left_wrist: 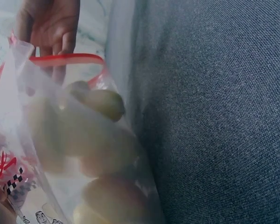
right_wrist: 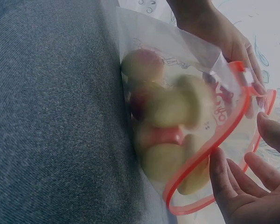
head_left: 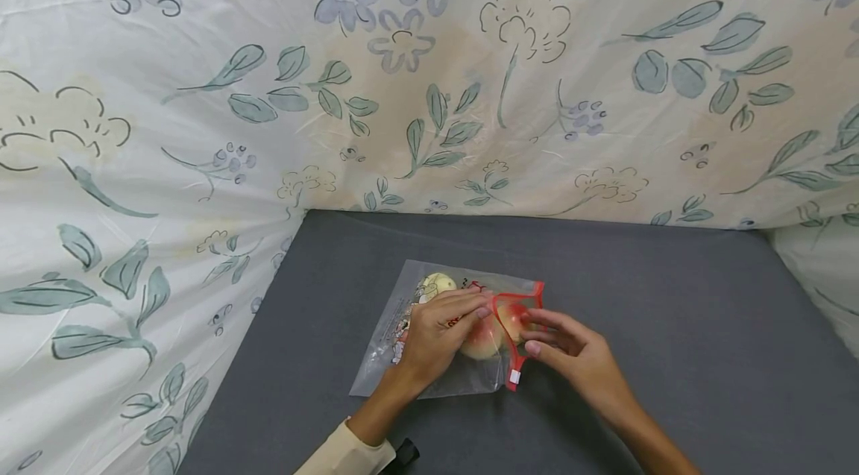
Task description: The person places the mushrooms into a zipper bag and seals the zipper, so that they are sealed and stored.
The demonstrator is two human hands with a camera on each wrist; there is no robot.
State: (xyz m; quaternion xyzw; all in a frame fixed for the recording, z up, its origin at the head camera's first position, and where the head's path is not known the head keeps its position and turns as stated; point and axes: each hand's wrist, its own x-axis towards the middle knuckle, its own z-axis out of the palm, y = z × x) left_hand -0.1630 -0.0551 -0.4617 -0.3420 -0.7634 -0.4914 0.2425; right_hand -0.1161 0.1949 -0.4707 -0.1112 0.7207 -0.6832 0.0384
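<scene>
A clear zip bag [head_left: 456, 382] with a red zip strip and a white slider [head_left: 514, 376] lies on its side on the dark grey surface, its mouth gaping to the right. Several round yellow-and-red fruits [head_left: 482, 341] are inside, seen through the film in both wrist views. My left hand [head_left: 439, 333] is over the bag's upper side, pinching the film near the mouth between thumb and fingers. At the mouth is my right hand [head_left: 570, 352], its fingers loosely spread and the fingertips [right_wrist: 218, 161] right at the red strip [right_wrist: 233, 123].
Dark grey cloth [head_left: 705, 333] covers the table around the bag. A white curtain with printed flowers and leaves [head_left: 436, 124] hangs behind the table and along the left side. Next to the left sleeve [head_left: 349, 453] shows a small black object [head_left: 406, 453].
</scene>
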